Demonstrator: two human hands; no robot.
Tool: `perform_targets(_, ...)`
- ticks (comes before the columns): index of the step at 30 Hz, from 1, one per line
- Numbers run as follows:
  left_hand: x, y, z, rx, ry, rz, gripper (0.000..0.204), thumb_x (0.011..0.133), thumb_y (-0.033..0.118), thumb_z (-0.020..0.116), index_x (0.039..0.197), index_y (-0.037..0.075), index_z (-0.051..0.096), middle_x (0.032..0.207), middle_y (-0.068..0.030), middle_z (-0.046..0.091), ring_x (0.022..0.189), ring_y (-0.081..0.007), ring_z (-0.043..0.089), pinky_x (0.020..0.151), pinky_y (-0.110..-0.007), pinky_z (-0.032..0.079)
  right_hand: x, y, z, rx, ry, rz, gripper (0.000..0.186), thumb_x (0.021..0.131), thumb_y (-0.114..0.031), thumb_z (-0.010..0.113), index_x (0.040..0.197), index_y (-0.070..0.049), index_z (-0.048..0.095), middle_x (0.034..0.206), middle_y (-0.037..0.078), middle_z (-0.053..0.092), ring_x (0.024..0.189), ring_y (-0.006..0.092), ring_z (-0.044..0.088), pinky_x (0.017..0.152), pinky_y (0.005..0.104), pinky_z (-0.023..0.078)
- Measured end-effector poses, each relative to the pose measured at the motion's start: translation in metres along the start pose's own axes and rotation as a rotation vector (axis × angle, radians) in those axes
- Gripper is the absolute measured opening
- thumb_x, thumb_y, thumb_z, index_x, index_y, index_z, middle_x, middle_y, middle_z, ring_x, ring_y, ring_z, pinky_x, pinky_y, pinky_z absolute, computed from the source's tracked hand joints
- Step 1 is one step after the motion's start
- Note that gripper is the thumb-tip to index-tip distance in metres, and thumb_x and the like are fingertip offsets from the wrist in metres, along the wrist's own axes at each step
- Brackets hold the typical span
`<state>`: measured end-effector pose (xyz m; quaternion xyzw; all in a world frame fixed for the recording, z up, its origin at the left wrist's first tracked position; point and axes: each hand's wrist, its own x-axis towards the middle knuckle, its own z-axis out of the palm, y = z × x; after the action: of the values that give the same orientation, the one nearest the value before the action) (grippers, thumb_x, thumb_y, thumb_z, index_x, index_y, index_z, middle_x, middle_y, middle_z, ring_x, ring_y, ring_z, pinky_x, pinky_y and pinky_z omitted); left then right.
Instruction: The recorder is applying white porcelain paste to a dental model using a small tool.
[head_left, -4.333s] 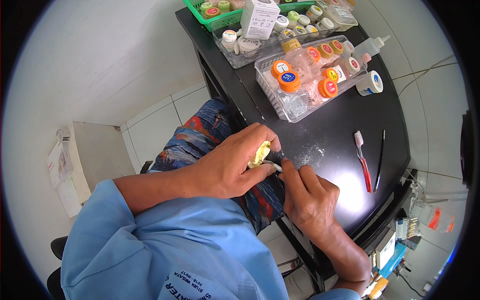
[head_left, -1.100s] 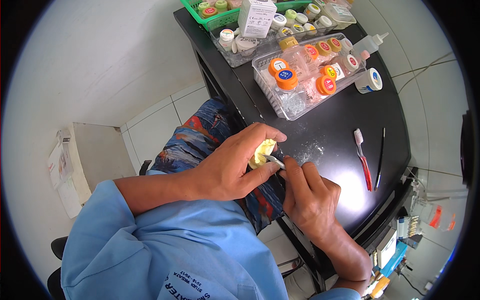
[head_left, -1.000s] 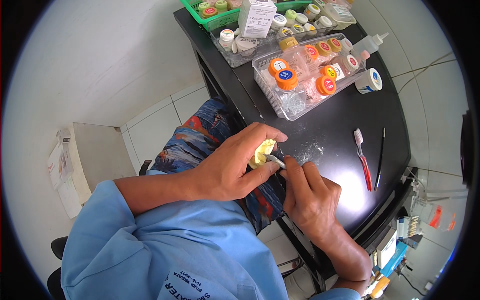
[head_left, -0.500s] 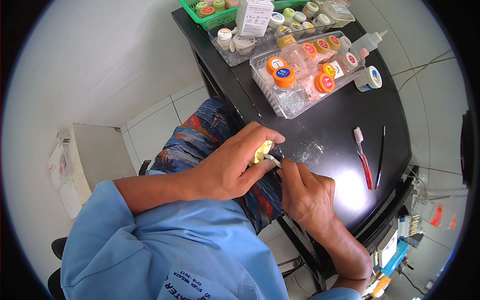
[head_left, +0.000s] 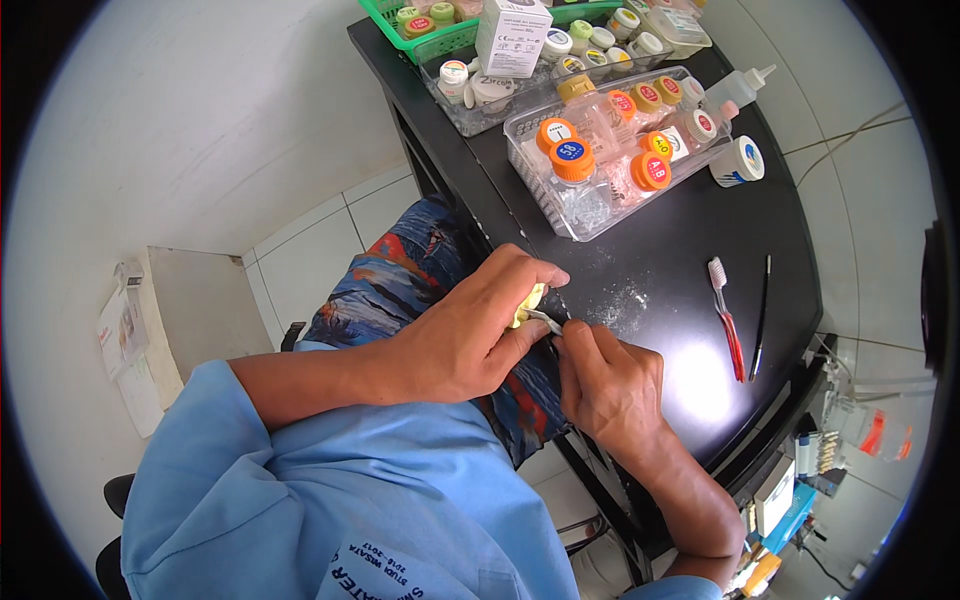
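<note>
My left hand (head_left: 465, 330) is closed around a small, irregular pale-yellow piece (head_left: 528, 300) at the near edge of the black desk, its fingers covering much of it. My right hand (head_left: 610, 390) grips a slim pale metal hand tool (head_left: 543, 319), whose working end meets the yellow piece beside my left thumb. The exact tip is hard to make out. White powder (head_left: 625, 308) is scattered on the desk just beyond my hands.
A red toothbrush (head_left: 730, 340) and thin black rod (head_left: 762, 320) lie at the right. Behind are a clear basket of orange-capped jars (head_left: 548, 205), a white box (head_left: 512, 45), a green basket (head_left: 380, 16), a squeeze bottle (head_left: 732, 90) and a white tub (head_left: 736, 165).
My right hand and the tool have shifted slightly and turned against the yellow piece; less of the piece shows between my left fingers than about a second ago.
</note>
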<state>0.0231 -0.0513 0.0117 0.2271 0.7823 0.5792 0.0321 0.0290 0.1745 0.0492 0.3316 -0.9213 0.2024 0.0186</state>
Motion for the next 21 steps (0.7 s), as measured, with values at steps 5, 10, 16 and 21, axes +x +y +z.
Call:
perform_targets(5, 0.0007, 0.0025, -0.0002, 0.001, -0.004, 0.002, 0.046, 0.101, -0.002, 0.070, 0.144, -0.001, 0.054, 0.125, -0.0204, 0.058, 0.112, -0.0344, 0.064, 0.099, -0.042, 0.052, -0.0008, -0.0003, 0.0017, -0.011, 0.003, 0.009, 0.016, 0.091, -0.001, 0.076, 0.101, -0.005, 0.064, 0.077, 0.010, 0.059, 0.054, 0.0320, 0.062, 0.049, 0.0435, 0.047)
perform_targets(10, 0.0005, 0.0036, 0.0001, 0.001, 0.004, -0.006, 0.046, 0.101, -0.003, 0.069, 0.143, -0.001, 0.053, 0.123, -0.0212, 0.057, 0.109, -0.0355, 0.063, 0.098, -0.043, 0.051, -0.0015, 0.0000, 0.0028, -0.008, 0.007, 0.010, 0.017, 0.090, 0.000, 0.076, 0.102, -0.004, 0.064, 0.076, 0.010, 0.059, 0.054, 0.0320, 0.062, 0.049, 0.0434, 0.048)
perform_targets(16, 0.0000, 0.0010, 0.0013, 0.016, 0.006, 0.015, 0.045, 0.101, -0.003, 0.069, 0.143, -0.002, 0.053, 0.123, -0.0214, 0.057, 0.108, -0.0359, 0.063, 0.097, -0.042, 0.051, -0.0013, 0.0002, 0.0029, -0.007, 0.005, 0.010, 0.017, 0.090, 0.000, 0.076, 0.101, -0.004, 0.063, 0.076, 0.010, 0.059, 0.054, 0.0324, 0.062, 0.050, 0.0439, 0.048)
perform_targets(21, 0.0006, -0.0004, 0.0010, 0.016, 0.001, 0.021, 0.044, 0.101, -0.002, 0.069, 0.142, -0.002, 0.053, 0.123, -0.0215, 0.057, 0.108, -0.0361, 0.063, 0.096, -0.043, 0.051, -0.0007, 0.0002, 0.0028, 0.004, 0.005, 0.012, 0.017, 0.090, 0.000, 0.076, 0.101, -0.005, 0.063, 0.076, 0.011, 0.059, 0.054, 0.0326, 0.062, 0.050, 0.0440, 0.048)
